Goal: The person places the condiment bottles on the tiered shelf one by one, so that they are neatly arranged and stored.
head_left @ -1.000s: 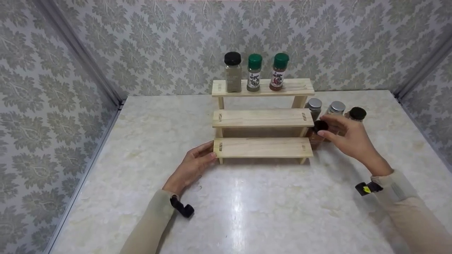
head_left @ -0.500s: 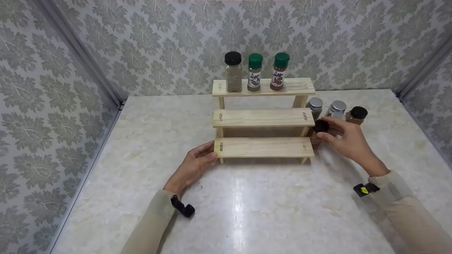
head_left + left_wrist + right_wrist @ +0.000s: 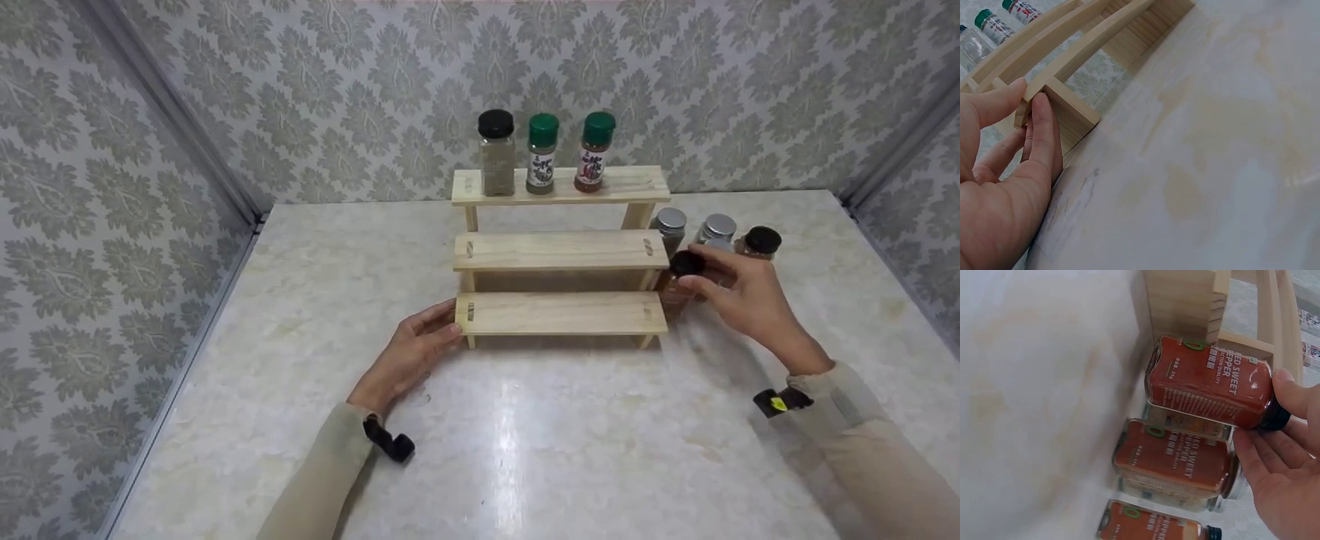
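a red spice jar with a black cap stands upright, long axis vertical, cap up, on the surface just right of the wooden rack. the right hand has its grip pinched on the cap. three jars fill the top shelf; both lower shelves are bare, and four jars wait. the left hand pinches the bottom shelf's end.

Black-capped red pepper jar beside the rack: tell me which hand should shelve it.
Right. The right hand already pinches the red pepper jar at its cap; the left hand grips the wooden rack.
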The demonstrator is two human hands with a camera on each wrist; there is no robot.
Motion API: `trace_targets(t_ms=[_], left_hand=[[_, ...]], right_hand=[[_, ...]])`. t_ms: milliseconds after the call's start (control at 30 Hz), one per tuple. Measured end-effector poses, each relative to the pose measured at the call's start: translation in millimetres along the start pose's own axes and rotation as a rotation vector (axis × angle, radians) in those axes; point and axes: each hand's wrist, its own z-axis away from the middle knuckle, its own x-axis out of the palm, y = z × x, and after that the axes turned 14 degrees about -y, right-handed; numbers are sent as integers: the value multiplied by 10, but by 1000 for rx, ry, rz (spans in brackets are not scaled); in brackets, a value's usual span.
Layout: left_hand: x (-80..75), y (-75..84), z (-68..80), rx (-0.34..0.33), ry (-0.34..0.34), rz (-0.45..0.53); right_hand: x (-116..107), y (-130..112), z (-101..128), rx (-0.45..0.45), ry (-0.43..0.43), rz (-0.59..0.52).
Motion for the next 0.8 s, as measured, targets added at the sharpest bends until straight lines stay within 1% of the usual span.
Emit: trace_targets(t_ms=[133, 267, 400, 633, 733, 800], left_hand=[[4, 6, 7, -1, -11, -22], [-4, 0, 8, -1, -17, -44], [-13, -7, 0, -4, -14, -42], [-7, -1, -4, 8, -20, 3], [-7, 3, -4, 8, -32, 0], [-7, 5, -7, 7, -36, -6]], right_hand=[[-93, -67, 4, -14, 8, 21], [-209, -177, 11, 14, -4, -4], [-338, -285, -2, 16, -22, -33], [-563, -449, -77, -36, -47, -67], [-659, -540, -128, -33, -50, -90], [-723, -609, -174, -13, -53, -106]])
